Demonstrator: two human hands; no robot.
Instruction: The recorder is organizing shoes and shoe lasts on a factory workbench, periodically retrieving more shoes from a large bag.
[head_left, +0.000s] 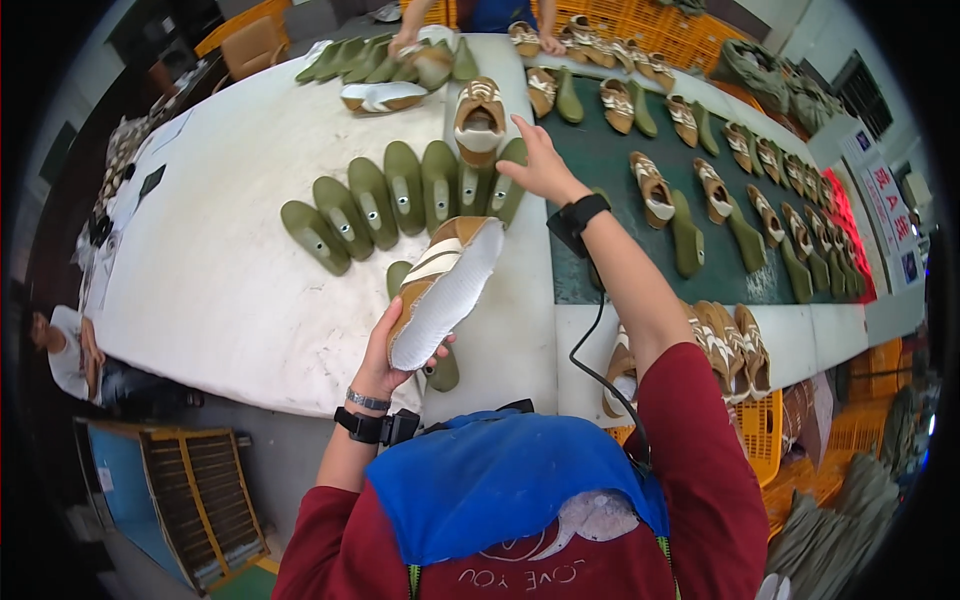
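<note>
Evidently, the left hand (385,355) had its fingers wrapped round a tan sandal upper (445,290), sole-side up for checking; the right hand (540,165), fingers loosely spread and empty, reached beyond that upper toward the olive shoe lasts (400,195).

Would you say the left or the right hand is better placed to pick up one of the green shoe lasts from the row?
Probably the right hand: it is free and reaches over the row of green lasts, while the left hand is holding a tan shoe upper.
</note>
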